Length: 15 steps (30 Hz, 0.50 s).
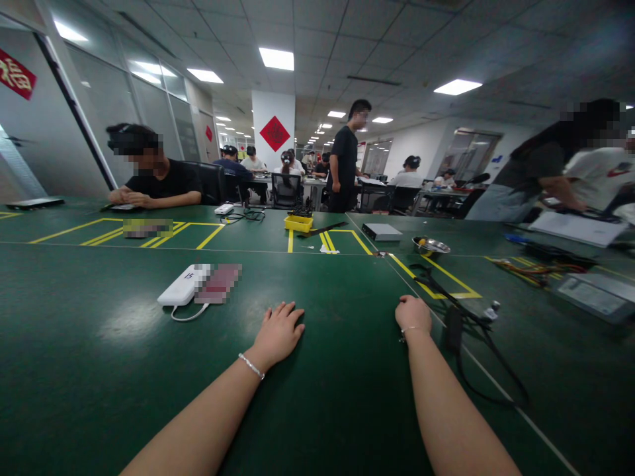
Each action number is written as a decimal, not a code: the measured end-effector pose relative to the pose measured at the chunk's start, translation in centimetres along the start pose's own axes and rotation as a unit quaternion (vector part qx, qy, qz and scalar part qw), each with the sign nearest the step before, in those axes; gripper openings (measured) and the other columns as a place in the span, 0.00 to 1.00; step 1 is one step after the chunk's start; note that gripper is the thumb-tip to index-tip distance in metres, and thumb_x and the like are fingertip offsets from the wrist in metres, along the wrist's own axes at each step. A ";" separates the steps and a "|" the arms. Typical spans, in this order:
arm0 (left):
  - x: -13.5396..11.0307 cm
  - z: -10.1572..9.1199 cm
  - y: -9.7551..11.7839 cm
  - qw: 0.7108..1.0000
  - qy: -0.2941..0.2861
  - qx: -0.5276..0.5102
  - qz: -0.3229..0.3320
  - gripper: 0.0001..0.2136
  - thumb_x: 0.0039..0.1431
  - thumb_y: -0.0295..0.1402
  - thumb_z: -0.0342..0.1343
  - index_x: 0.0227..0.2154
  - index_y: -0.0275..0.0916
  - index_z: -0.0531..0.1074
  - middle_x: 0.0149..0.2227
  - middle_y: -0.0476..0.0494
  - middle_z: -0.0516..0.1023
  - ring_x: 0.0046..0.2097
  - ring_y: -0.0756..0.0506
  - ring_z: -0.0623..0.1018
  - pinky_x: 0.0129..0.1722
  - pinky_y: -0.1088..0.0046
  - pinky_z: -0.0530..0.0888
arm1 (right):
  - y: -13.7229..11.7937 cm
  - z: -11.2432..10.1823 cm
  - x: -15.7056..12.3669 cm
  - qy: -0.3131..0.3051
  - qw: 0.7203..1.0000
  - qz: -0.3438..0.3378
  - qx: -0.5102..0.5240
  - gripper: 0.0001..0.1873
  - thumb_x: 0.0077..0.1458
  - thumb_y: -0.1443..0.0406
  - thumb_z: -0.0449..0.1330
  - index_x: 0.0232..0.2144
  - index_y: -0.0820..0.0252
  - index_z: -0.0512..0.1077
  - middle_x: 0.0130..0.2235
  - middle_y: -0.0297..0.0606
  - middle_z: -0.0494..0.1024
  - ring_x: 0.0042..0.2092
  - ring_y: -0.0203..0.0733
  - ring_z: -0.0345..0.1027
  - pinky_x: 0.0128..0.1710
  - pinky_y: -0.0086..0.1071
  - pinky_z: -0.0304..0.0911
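My left hand [279,335] lies palm down on the green table [327,396], its fingers spread and nothing in them. To its left are a white power bank [184,284] with a short white cable and a flat reddish thing [218,284], blurred out. My right hand [413,314] rests on the table as a closed fist, with curled fingers turned away from view. Nothing sticks out of it. Just beyond and to the right of that fist runs a black cable [449,297] with a dark block on it. Both wrists wear bracelets.
Yellow tape outlines mark the table. Farther back stand a yellow bin [298,224], a grey box [381,232] and a metal bowl [431,246]. At right lie a metal power supply unit [598,296] and coloured wires [526,270]. A person sits across at left; others stand behind and at right.
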<state>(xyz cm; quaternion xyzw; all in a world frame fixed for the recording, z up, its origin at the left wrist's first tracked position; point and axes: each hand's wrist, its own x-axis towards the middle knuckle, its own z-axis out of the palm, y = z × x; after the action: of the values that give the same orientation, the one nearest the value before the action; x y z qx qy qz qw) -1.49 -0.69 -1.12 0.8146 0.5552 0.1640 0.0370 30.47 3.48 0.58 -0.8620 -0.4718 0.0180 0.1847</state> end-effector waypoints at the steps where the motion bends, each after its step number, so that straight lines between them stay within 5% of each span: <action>1: 0.0 0.0 0.0 1.000 0.001 0.003 0.000 0.18 0.54 0.41 0.38 0.48 0.46 0.59 0.54 0.44 0.58 0.55 0.40 0.55 0.51 0.55 0.52 | 0.0 0.0 0.0 0.001 1.000 0.003 0.001 0.17 0.46 0.67 0.46 0.38 0.58 0.68 0.40 0.44 0.67 0.41 0.46 0.62 0.38 0.35 0.58; 15: 0.1 0.1 -0.2 1.000 -0.002 -0.009 0.000 0.18 0.54 0.41 0.38 0.47 0.46 0.59 0.54 0.43 0.58 0.55 0.40 0.54 0.51 0.53 0.51 | -0.3 -0.7 -0.4 -0.009 0.999 0.006 0.050 0.16 0.48 0.66 0.44 0.39 0.57 0.66 0.41 0.40 0.69 0.40 0.43 0.63 0.32 0.32 0.58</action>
<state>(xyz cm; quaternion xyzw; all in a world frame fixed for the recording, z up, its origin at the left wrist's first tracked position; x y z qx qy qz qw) -1.59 -0.53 -1.27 0.8146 0.5534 0.1679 0.0454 30.17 3.08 1.31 -0.8541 -0.4669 0.0501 0.2236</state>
